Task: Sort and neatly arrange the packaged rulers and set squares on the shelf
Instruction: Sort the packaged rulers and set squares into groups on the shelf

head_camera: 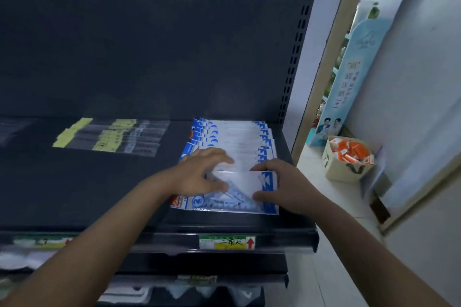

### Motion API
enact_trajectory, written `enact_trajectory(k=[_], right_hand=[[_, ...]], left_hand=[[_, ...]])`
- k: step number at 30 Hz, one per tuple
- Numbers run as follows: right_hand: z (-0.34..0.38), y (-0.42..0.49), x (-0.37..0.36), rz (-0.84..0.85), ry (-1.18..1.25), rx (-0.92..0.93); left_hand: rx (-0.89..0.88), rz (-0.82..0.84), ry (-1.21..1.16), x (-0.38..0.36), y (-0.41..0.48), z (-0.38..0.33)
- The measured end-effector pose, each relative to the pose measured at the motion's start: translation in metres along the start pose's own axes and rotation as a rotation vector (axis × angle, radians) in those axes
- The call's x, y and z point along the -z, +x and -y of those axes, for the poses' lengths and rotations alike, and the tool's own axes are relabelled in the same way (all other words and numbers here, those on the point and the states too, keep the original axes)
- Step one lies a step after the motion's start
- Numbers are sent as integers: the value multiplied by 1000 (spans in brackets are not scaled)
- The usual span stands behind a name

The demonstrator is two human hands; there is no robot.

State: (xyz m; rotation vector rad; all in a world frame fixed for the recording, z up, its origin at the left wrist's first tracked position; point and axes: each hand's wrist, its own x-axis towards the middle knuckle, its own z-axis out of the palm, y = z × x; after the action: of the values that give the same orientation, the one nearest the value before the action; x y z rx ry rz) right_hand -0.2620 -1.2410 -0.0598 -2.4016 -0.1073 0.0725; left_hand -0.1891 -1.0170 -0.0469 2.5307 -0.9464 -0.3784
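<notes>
Squaring up the front set-square pack (245, 183) at the lower centre of the frame, both hands bracket it on the shelf (99, 194). The left hand (199, 172) lies over the pack's left end with fingers spread, the long fingers reaching onto the row of set-square packs (237, 137) behind and the thumb pressing the plastic down, probably to stop it sliding. The right hand (282, 182) pinches the pack's right end across its width, forefinger on the far edge and thumb on the near one, which looks like a grip for nudging it into line.

The row is fanned like shingles toward the back panel, each blue header showing, so this pack likely closes the fan. Its near edge sits a little back from the shelf lip, above the price label (227, 242). To the right, the upright post (294, 57) and the shelf end leave little slack. To the left is open dark shelf, with the ruler sleeves (112, 137) well apart at mid-left.
</notes>
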Motion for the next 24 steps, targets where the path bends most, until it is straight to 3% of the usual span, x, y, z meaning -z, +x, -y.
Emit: enact_trajectory(k=[6,11,14,17,24], right_hand=[[-9,6,4,76,-47,84],[9,14,16,77,-296,142],[44,21,8,22,-337,222],[90,32,-16,-21,-340,312],[226,73,-124,-52,-315,444]], left_hand=[[45,-92,-56,-11,2,5],[-7,-190,76,-7,-5,-1],[-2,-260,60,11,-32,6],[60,-301,196,37,-70,28],[326,-340,437,103,-205,144]])
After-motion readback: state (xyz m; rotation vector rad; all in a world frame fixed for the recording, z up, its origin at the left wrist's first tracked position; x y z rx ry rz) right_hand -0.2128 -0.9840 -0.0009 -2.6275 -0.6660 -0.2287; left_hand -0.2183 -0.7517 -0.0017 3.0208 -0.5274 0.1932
